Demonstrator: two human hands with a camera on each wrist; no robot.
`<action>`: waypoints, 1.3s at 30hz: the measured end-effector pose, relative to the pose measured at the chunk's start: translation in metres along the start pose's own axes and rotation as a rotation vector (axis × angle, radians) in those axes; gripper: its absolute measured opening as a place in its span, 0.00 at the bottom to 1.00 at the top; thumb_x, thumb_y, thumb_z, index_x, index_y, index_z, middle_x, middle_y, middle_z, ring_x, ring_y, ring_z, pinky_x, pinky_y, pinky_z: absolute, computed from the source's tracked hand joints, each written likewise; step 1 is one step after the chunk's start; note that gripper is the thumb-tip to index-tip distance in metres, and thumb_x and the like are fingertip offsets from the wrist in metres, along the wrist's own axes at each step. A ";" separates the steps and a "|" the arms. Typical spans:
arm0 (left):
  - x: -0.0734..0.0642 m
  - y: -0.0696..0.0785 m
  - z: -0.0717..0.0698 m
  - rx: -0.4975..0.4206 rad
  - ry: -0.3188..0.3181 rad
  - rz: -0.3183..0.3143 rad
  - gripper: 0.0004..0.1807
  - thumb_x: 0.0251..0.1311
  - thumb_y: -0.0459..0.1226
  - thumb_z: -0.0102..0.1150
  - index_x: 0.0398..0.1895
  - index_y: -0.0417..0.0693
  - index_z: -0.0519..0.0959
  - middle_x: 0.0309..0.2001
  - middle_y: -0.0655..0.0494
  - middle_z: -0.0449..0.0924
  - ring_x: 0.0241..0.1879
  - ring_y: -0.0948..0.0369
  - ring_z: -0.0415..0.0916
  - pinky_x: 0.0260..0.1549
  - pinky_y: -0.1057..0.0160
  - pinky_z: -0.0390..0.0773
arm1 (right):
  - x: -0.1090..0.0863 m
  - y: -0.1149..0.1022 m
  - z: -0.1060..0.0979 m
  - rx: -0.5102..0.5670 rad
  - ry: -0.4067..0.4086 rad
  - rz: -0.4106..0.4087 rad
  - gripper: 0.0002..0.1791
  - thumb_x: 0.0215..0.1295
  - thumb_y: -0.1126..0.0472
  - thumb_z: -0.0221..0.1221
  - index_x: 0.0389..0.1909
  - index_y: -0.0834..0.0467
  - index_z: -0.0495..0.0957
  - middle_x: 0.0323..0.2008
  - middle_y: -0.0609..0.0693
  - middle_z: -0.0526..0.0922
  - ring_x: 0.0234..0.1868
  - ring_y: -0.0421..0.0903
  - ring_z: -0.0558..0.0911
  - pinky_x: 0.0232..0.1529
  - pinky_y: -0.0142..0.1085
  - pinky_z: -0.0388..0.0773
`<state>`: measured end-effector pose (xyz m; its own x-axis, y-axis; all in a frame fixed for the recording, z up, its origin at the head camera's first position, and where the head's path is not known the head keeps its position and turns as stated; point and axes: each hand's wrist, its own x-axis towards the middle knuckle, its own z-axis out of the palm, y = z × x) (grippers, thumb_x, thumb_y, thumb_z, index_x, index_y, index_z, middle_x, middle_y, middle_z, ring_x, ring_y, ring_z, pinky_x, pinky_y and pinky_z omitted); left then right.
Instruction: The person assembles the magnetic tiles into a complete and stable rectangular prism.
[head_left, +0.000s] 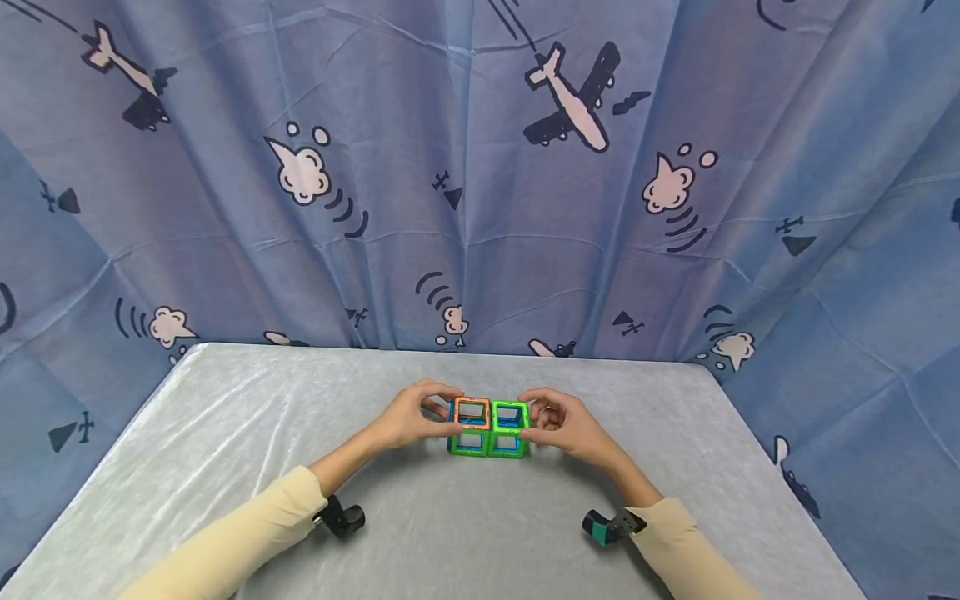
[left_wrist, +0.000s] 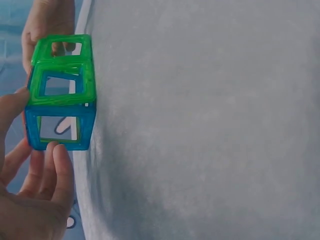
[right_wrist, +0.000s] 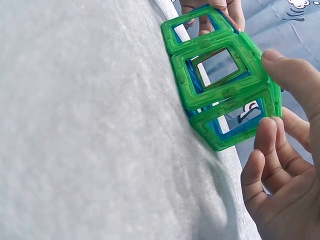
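Two cubes of see-through magnetic building tiles stand side by side on the table. The left cube (head_left: 472,401) has an orange frame on top, a green front and a blue tile (left_wrist: 33,130) on its outer side. On the right cube (head_left: 510,404), the top, front and outer side tile (right_wrist: 227,142) are green, with blue behind. My left hand (head_left: 411,414) grips the left cube, thumb at its near top edge and fingers along the outer side. From the other end, my right hand (head_left: 570,427) holds the right cube between thumb and fingers. The cubes meet between both hands.
Pale grey cloth covers the table (head_left: 480,533), whose far edge lies a little beyond the cubes. A blue curtain (head_left: 405,150) printed with planes hangs behind it. Dark wrist-worn devices sit on the left wrist (head_left: 343,518) and right wrist (head_left: 611,528).
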<state>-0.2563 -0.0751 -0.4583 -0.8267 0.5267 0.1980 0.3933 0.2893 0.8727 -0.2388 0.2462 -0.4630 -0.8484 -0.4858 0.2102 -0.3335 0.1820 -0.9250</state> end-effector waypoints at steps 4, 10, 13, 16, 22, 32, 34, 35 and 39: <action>0.000 0.001 -0.002 -0.008 -0.008 -0.013 0.27 0.54 0.36 0.78 0.59 0.45 0.82 0.51 0.50 0.76 0.44 0.56 0.81 0.38 0.60 0.81 | 0.000 0.000 0.000 0.000 0.005 -0.003 0.26 0.62 0.71 0.70 0.60 0.66 0.75 0.38 0.69 0.74 0.28 0.43 0.71 0.27 0.30 0.70; 0.001 0.001 -0.001 -0.032 -0.011 -0.032 0.27 0.54 0.35 0.78 0.59 0.43 0.82 0.52 0.49 0.77 0.44 0.55 0.82 0.39 0.60 0.81 | 0.000 0.001 0.001 0.013 0.013 0.021 0.27 0.61 0.71 0.70 0.61 0.66 0.75 0.39 0.69 0.74 0.28 0.42 0.72 0.28 0.30 0.71; 0.001 0.001 -0.001 -0.056 -0.011 -0.048 0.27 0.54 0.34 0.78 0.59 0.42 0.82 0.53 0.48 0.77 0.45 0.55 0.82 0.38 0.59 0.82 | 0.000 0.001 0.001 0.017 0.014 0.021 0.28 0.61 0.71 0.70 0.61 0.68 0.74 0.39 0.69 0.74 0.29 0.42 0.72 0.28 0.30 0.71; 0.001 0.001 0.000 -0.074 -0.013 -0.057 0.28 0.54 0.33 0.77 0.59 0.40 0.81 0.53 0.46 0.77 0.46 0.53 0.82 0.39 0.58 0.82 | 0.000 0.001 0.001 0.020 0.014 0.016 0.28 0.61 0.72 0.70 0.61 0.67 0.74 0.39 0.70 0.73 0.29 0.42 0.72 0.28 0.30 0.71; 0.000 0.008 0.000 -0.088 -0.011 -0.060 0.28 0.54 0.30 0.76 0.60 0.32 0.79 0.54 0.40 0.76 0.47 0.46 0.82 0.40 0.57 0.82 | 0.000 0.003 0.001 0.021 0.018 0.011 0.27 0.60 0.72 0.70 0.61 0.65 0.75 0.39 0.69 0.74 0.29 0.43 0.73 0.29 0.30 0.71; 0.001 0.003 0.001 -0.078 -0.009 -0.053 0.32 0.53 0.31 0.78 0.62 0.36 0.78 0.54 0.44 0.77 0.45 0.53 0.83 0.40 0.58 0.82 | -0.001 0.004 0.001 0.027 0.015 0.008 0.27 0.61 0.71 0.70 0.61 0.64 0.76 0.39 0.71 0.73 0.30 0.44 0.74 0.30 0.31 0.74; 0.001 0.002 0.001 -0.079 -0.012 -0.048 0.32 0.53 0.31 0.78 0.62 0.37 0.78 0.53 0.44 0.77 0.44 0.53 0.84 0.39 0.58 0.83 | -0.001 0.005 0.000 0.025 0.013 0.001 0.27 0.61 0.71 0.70 0.61 0.65 0.76 0.39 0.71 0.73 0.30 0.44 0.74 0.30 0.31 0.74; 0.001 0.002 0.001 -0.080 -0.015 -0.049 0.32 0.53 0.31 0.78 0.62 0.38 0.78 0.53 0.45 0.77 0.44 0.53 0.84 0.39 0.58 0.83 | -0.001 0.005 0.000 0.025 0.012 -0.001 0.27 0.61 0.71 0.70 0.61 0.65 0.76 0.39 0.72 0.73 0.31 0.44 0.74 0.30 0.31 0.74; 0.001 0.002 0.000 -0.088 -0.038 -0.041 0.29 0.55 0.32 0.76 0.62 0.41 0.78 0.54 0.46 0.77 0.45 0.53 0.83 0.40 0.57 0.82 | 0.000 0.005 0.000 0.024 0.011 -0.004 0.27 0.61 0.71 0.70 0.61 0.65 0.76 0.40 0.71 0.73 0.31 0.44 0.74 0.31 0.31 0.74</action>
<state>-0.2563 -0.0740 -0.4564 -0.8248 0.5462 0.1459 0.3215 0.2410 0.9157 -0.2401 0.2472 -0.4681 -0.8516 -0.4772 0.2169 -0.3267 0.1597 -0.9315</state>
